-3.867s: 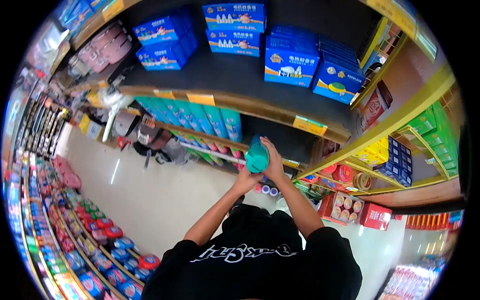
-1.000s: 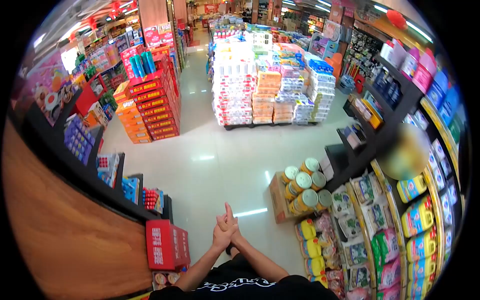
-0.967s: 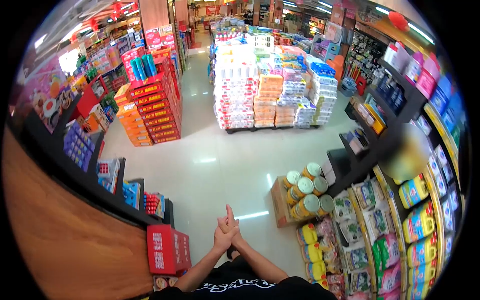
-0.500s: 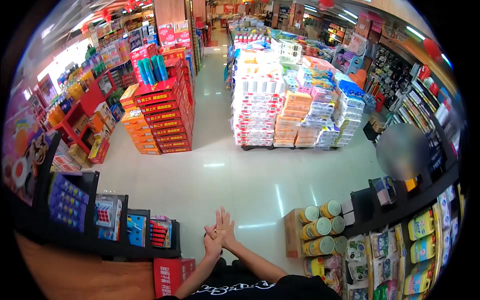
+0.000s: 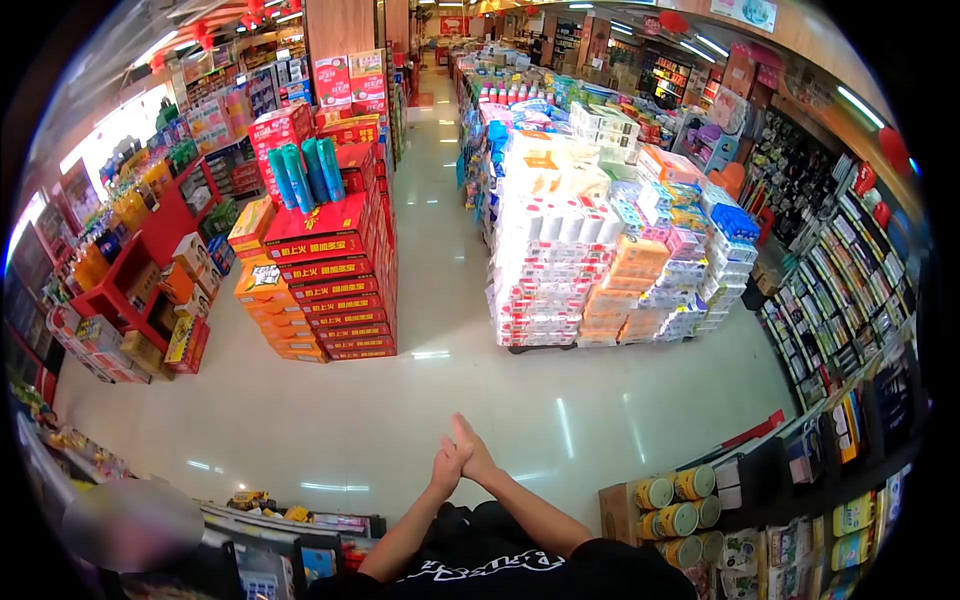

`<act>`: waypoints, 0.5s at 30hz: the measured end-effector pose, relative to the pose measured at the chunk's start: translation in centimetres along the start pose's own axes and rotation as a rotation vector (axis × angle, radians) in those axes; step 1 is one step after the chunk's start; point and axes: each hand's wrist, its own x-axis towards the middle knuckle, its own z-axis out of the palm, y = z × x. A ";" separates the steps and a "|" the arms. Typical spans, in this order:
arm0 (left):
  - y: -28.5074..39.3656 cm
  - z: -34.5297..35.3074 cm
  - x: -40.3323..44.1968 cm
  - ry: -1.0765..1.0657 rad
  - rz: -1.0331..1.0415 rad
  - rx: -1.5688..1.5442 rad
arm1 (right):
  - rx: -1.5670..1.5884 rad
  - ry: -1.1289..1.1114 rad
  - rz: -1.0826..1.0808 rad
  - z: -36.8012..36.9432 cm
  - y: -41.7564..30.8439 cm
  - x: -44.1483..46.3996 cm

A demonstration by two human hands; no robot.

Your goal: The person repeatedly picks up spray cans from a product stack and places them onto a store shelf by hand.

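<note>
My left hand (image 5: pixel 449 466) and my right hand (image 5: pixel 475 456) meet in front of my body, above the floor. The right hand's fingers are stretched out, pointing up and forward. Against its palm side rests the left hand, lower down, its fingers looking extended but partly hidden by the overlap. I can see no object between the two hands. Around them are the bare forearms and a black shirt (image 5: pixel 610 568) with white lettering.
Stacked red drink cartons (image 5: pixel 335 260) stand ahead left, and a pallet of packaged tissues (image 5: pixel 555 270) ahead right. Glossy tiled floor (image 5: pixel 400 420) runs between them. Yellow cans (image 5: pixel 668 520) sit on the near-right shelving. A counter with small goods (image 5: pixel 290 525) lies near left.
The view has shifted, bringing more of the near-left counter and the right shelves into sight. My hands have come closer together, and the right hand's spread fingers are now nearer each other.
</note>
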 end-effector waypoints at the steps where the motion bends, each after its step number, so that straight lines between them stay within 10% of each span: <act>1: 1.5 -0.5 2.1 0.011 0.038 0.059 | 0.103 -0.050 0.140 -0.5 -1.2 2.3; 3: 6.0 -1.0 3.8 0.101 0.074 0.187 | 0.320 -0.147 0.418 -1.3 -4.1 6.5; 15: 12.3 -15.9 25.8 0.354 0.341 0.336 | 0.144 -0.115 0.112 14.5 -0.9 32.5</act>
